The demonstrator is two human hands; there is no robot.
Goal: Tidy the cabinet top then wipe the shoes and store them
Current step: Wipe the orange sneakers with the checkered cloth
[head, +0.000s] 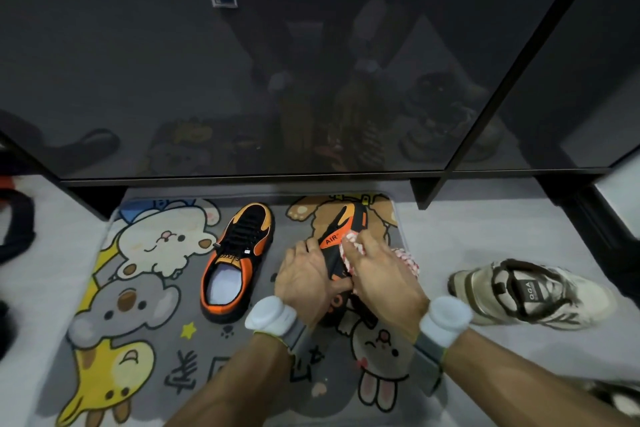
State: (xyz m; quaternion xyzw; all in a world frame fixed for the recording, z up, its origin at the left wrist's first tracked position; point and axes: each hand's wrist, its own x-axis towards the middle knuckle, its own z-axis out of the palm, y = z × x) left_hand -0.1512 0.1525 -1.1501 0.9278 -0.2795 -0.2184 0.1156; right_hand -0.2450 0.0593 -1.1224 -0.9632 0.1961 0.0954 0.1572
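1. Grey floor (pixel 450 239) fills the lower half of the frame. A cartoon-animal mat (pixel 138 288) lies on it from lower left to centre, printed with bears, a koala, a rabbit and a yellow creature.
2. Across the upper half stands a dark, glossy cabinet (pixel 311 62). Its closed front faintly mirrors the mat, the shoes and the person's arms.
3. Just left of centre, an orange-and-black shoe (pixel 239 260) sits upright on the mat with its toe toward the cabinet. It is laced, and a pale insole shows inside.
4. At centre, a matching shoe (pixel 332 239) is tilted on its side over the mat, with an orange panel reading "AIR" facing up. Whether it touches the mat cannot be told.
5. The left hand (pixel 308 277) holds this shoe from the left. Its grip is wrapped around the shoe, fingers curled over the upper edge and thumb tucked in near the heel.
6. The right hand (pixel 384 274) presses a red-and-white cloth (pixel 408 263) against the shoe just beside the orange panel. Its grip is bunched around the cloth, which spills out to the right of the hand.
7. Each wrist carries a white rounded device on a grey strap, the left wrist band (pixel 272 312) and the right wrist band (pixel 448 317).
8. At right, well apart from the held shoe, a pale sneaker (pixel 533 291) lies on the bare floor with its dark tongue facing up.
9. Dark items (pixel 17 222) sit at the left edge, cut off and too unclear to identify.
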